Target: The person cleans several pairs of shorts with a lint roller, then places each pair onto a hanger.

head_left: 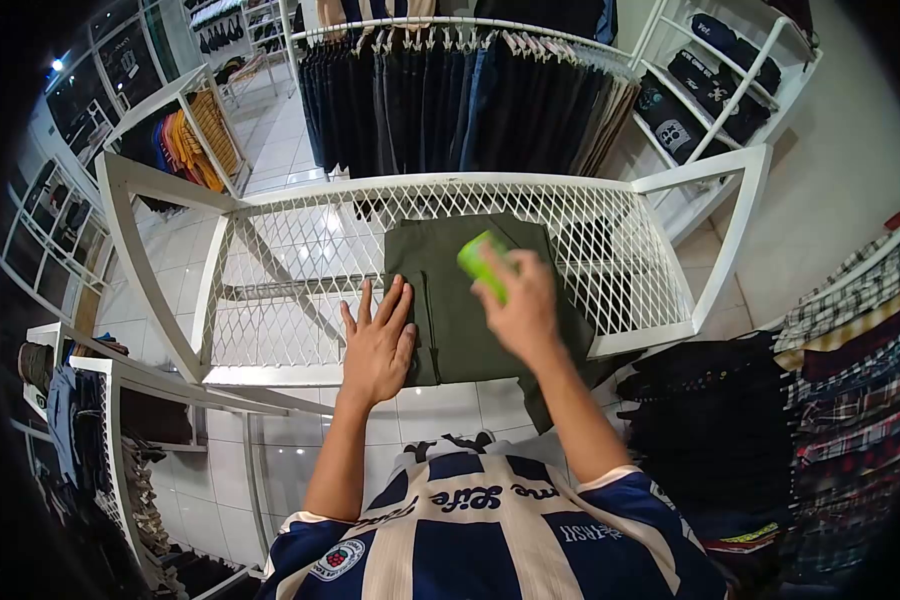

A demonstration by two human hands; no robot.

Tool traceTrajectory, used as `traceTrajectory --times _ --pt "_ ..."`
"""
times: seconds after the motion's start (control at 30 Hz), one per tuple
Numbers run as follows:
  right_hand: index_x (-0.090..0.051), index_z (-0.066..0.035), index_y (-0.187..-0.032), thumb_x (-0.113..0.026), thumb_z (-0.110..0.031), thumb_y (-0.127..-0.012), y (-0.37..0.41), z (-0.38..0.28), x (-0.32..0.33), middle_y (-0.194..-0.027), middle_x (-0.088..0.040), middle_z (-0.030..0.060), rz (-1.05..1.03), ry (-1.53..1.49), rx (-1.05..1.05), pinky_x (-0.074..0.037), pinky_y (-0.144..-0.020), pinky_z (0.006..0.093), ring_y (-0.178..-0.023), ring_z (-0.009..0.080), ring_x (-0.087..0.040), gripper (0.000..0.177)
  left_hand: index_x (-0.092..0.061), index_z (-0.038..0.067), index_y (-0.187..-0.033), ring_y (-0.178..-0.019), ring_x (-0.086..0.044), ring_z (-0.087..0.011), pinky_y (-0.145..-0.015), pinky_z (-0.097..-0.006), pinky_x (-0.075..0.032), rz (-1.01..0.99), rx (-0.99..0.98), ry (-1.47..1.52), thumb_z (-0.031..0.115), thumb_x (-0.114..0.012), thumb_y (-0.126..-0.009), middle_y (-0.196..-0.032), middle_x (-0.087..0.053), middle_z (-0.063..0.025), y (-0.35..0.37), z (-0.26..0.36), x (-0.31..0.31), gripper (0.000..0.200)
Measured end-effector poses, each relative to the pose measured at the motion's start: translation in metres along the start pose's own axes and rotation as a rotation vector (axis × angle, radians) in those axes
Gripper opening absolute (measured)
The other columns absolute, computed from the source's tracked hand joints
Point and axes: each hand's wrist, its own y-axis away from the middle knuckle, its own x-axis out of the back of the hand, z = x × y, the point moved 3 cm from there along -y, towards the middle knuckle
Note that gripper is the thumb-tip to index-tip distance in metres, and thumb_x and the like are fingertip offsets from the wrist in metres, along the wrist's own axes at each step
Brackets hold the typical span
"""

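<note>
A folded dark olive garment (pixel 470 320) lies on the white mesh table in front of me, partly hanging over the near edge. My left hand (pixel 378 345) rests on its left edge with the fingers spread, pressing the cloth flat. In my right hand (pixel 523 305) is a small bright green block (pixel 484 266), gripped over the upper middle of the garment. The block is slightly blurred, and my fingers cover part of it; I cannot tell what kind of thing it is.
The white mesh table (pixel 290 225) has raised frame bars at both ends. Behind it hangs a rail of dark trousers (pixel 410 105). Folded dark clothes fill a shelf (pixel 705 75) at the back right. Plaid shirts (pixel 850 400) hang close on the right, and clothing racks stand left.
</note>
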Motion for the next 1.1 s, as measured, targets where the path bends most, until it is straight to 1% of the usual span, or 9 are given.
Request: traceTrajectory --times 0.23,0.37,0.5,0.57,0.63,0.67,0.83,1.03,1.1 --pt "-0.06 -0.021 -0.145 -0.076 -0.026 -0.088 0.026 0.146 0.058 -0.114 -0.06 0.0163 0.119 0.393 -0.447 -0.045 -0.095 0.0479 -0.104 0.0371 -0.058 0.059 -0.036 0.013 -0.16 -0.156 -0.012 -0.0426 -0.122 -0.068 -0.002 0.013 -0.019 0.022 0.031 -0.04 -0.103 -0.168 -0.029 -0.0042 -0.001 0.0 0.0 0.059" --pt "-0.06 -0.019 -0.145 -0.075 -0.028 -0.09 0.028 0.155 0.043 -0.117 -0.061 0.0179 0.027 0.256 -0.463 -0.041 -0.101 0.0476 -0.108 0.0388 -0.057 0.058 -0.037 0.013 -0.159 -0.157 -0.014 -0.0405 -0.123 -0.0648 -0.002 0.061 -0.002 0.024 0.033 -0.043 -0.103 -0.168 -0.028 -0.008 0.001 0.001 0.002 0.06" --pt "-0.063 -0.015 -0.14 -0.072 -0.035 -0.092 0.031 0.104 0.058 -0.119 -0.062 0.019 0.374 0.609 -0.223 -0.039 -0.105 0.0438 -0.112 0.037 -0.057 0.053 -0.045 0.001 -0.151 -0.153 -0.024 -0.0424 -0.123 -0.0654 -0.006 0.306 0.152 0.083 0.048 -0.061 -0.095 -0.156 -0.042 -0.0218 0.002 -0.008 -0.008 0.075" --pt "-0.062 -0.008 -0.139 -0.072 -0.041 -0.091 0.031 0.077 0.066 -0.119 -0.062 0.0223 0.419 0.498 -0.168 -0.042 -0.101 0.0439 -0.112 0.0379 -0.058 0.059 -0.051 0.0 -0.145 -0.152 -0.026 -0.0424 -0.123 -0.0635 -0.009 0.268 0.222 0.015 0.051 -0.064 -0.094 -0.152 -0.047 -0.0215 0.005 0.004 0.003 0.074" --pt "-0.058 -0.001 -0.14 -0.072 -0.046 -0.09 0.03 0.063 0.056 -0.118 -0.061 0.0254 -0.078 -0.227 -0.506 -0.045 -0.097 0.0463 -0.11 0.0409 -0.059 0.069 -0.057 -0.001 -0.14 -0.151 -0.029 -0.0425 -0.123 -0.0617 -0.012 0.229 0.291 -0.052 0.055 -0.067 -0.092 -0.148 -0.052 -0.0212 0.007 0.009 0.004 0.074" --pt "-0.055 0.003 -0.141 -0.073 -0.049 -0.089 0.035 0.065 0.042 -0.117 -0.061 0.0266 -0.03 0.034 -0.342 -0.049 -0.093 0.0484 -0.107 0.0424 -0.06 0.075 -0.061 -0.001 -0.133 -0.149 -0.031 -0.0429 -0.122 -0.0625 -0.013 0.289 0.285 0.028 0.055 -0.07 -0.09 -0.144 -0.055 -0.0217 0.007 0.007 0.001 0.072" --pt "-0.059 0.001 -0.139 -0.076 -0.039 -0.088 0.024 0.066 0.02 -0.12 -0.064 0.0251 -0.214 -0.068 -0.465 -0.049 -0.098 0.0463 -0.115 0.039 -0.061 0.066 -0.065 -0.002 -0.12 -0.137 -0.046 -0.0412 -0.115 -0.0511 -0.035 0.399 0.218 0.343 0.03 -0.081 -0.086 -0.127 -0.063 -0.0247 0.006 0.012 0.012 0.049" --pt "-0.064 -0.003 -0.134 -0.078 -0.034 -0.087 0.013 0.07 0.005 -0.13 -0.064 0.0242 -0.175 0.004 -0.378 -0.048 -0.103 0.0439 -0.121 0.0357 -0.061 0.058 -0.06 -0.002 -0.114 -0.098 -0.067 -0.0311 -0.09 -0.0367 -0.053 0.329 0.164 0.621 0.011 -0.072 -0.092 -0.111 -0.069 -0.0167 -0.007 0.022 0.018 0.028" --pt "-0.062 -0.004 -0.135 -0.077 -0.032 -0.088 0.01 0.077 0.0 -0.124 -0.065 0.0214 -0.061 0.166 -0.381 -0.045 -0.103 0.0471 -0.118 0.0385 -0.059 0.057 -0.06 -0.003 -0.116 -0.096 -0.068 -0.0208 -0.086 -0.0314 -0.053 0.39 0.164 1.198 0.013 -0.071 -0.095 -0.105 -0.071 -0.0134 -0.013 0.019 0.006 0.029"
